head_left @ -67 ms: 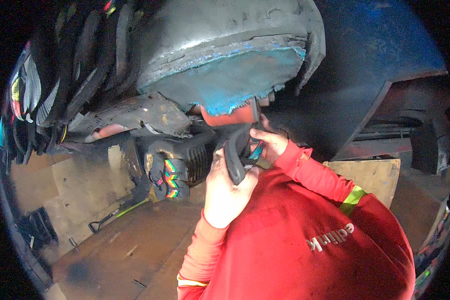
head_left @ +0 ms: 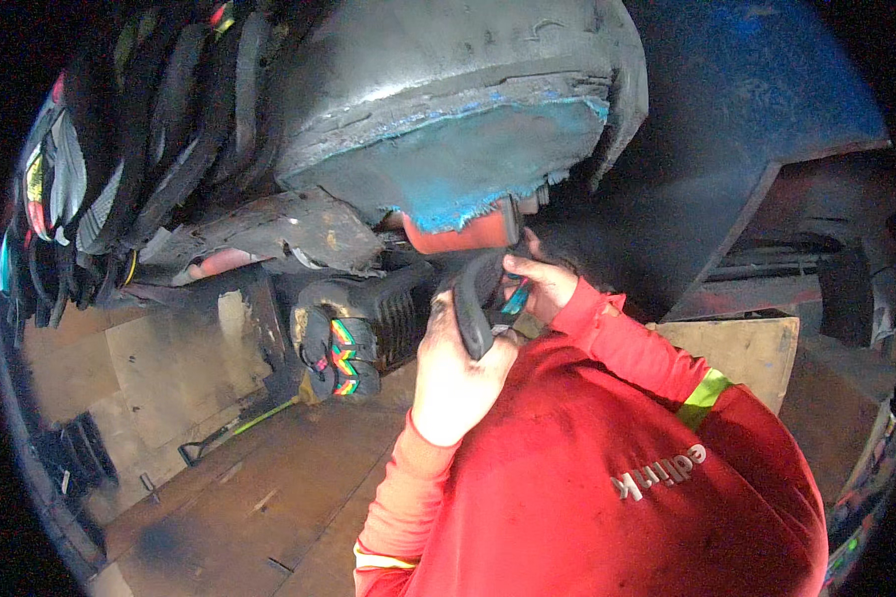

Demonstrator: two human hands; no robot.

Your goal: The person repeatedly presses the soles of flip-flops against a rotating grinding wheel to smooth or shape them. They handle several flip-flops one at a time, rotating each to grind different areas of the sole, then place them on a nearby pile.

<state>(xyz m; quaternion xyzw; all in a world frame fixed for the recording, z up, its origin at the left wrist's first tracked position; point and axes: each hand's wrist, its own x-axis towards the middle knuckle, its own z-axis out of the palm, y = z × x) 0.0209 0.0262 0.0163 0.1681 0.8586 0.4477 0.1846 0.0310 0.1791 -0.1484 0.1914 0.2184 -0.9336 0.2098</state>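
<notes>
A thick, black, curved rubber-like band (head_left: 478,298) is held up in front of my red top. My left hand (head_left: 460,370) grips its near end, with the fingers partly hidden behind it. On the far side, my right hand (head_left: 548,287) pinches it close to a narrow teal strip (head_left: 517,298). What else lies between my hands is too dark to make out. Just above them is a red-orange cylindrical surface (head_left: 458,235) under a large grey rounded body with a frayed teal cloth (head_left: 468,164) along its lower side.
Several black tyre-like loops (head_left: 174,129) hang at the upper left. A black ribbed bundle with a coloured zigzag band (head_left: 342,356) is left of my hands. A blue panel (head_left: 767,80) stands at the right, above a wooden board (head_left: 732,360). A yellow-green rod (head_left: 261,416) lies on the brown floor (head_left: 269,507).
The near end of the black band has tipped slightly upward, and my left hand has shifted a little to the right. My right hand keeps its hold.
</notes>
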